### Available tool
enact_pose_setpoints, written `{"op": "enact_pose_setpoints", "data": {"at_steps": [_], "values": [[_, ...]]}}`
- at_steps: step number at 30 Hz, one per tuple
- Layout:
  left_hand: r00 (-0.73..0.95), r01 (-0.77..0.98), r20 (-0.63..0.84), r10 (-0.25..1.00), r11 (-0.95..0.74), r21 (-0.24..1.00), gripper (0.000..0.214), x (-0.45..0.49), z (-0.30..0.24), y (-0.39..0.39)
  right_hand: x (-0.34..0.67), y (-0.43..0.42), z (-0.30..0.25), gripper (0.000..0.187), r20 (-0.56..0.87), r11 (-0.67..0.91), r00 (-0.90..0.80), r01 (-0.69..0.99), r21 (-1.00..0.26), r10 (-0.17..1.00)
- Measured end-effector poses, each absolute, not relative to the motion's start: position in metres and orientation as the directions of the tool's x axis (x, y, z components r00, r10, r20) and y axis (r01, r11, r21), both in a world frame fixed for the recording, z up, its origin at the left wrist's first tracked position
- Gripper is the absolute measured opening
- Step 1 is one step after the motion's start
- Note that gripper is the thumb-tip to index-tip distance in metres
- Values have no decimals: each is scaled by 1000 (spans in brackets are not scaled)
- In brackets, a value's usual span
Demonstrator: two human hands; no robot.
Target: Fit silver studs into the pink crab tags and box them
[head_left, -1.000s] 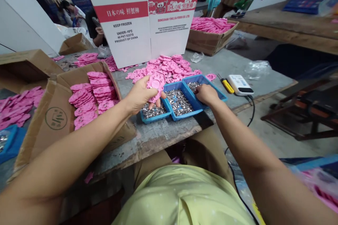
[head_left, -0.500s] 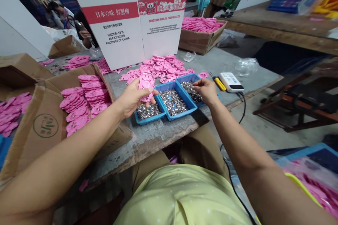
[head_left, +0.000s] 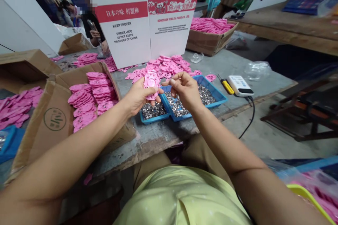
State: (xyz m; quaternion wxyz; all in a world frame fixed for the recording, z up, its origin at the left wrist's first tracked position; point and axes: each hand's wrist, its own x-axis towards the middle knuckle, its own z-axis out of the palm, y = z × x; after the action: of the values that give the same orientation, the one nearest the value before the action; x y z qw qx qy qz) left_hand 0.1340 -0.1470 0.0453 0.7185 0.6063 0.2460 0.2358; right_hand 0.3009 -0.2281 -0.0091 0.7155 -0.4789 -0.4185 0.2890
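We cannot tell if our right hand (head_left: 186,91) pinches anything | it hides part of the middle tray (head_left: 181,117) | top edge cuts the carton (head_left: 132,49), which hides part of a co-worker (head_left: 91,21) | device (head_left: 240,85) print too small for us

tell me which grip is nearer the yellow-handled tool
Right. The right grip hovers above the middle blue tray, left of the yellow-handled tool; the left grip, holding a pink piece, is farther left of it.

Pink plastic piece (head_left: 151,85), wavy-edged, round recess facing the wearer, tilted in the left grip (head_left: 136,96)
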Motion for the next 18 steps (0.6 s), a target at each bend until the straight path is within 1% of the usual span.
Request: {"op": "enact_pose_setpoints", "data": {"at_steps": [4,9,11,14,18], "values": [[737,-92,-41,675,160,983,45,134,45,-145,290,-218,-10,45,369,405,467,27,-914,804],[728,-144,-12,686,170,975,51,134,43,-144,282,-207,-12,32,417,422,442,93,-902,794],[732,-151,-6,682,170,974,52,134,43,-144,280,-205,-14,29,419,443,444,53,-895,792],[728,-163,15,685,152,975,52,134,43,-145,280,-204,-14,30,402,463,425,-45,-885,811],[712,-173,35,702,127,977,55,134,45,-146,280,-205,-14,35,332,403,374,-131,-906,866]]}}
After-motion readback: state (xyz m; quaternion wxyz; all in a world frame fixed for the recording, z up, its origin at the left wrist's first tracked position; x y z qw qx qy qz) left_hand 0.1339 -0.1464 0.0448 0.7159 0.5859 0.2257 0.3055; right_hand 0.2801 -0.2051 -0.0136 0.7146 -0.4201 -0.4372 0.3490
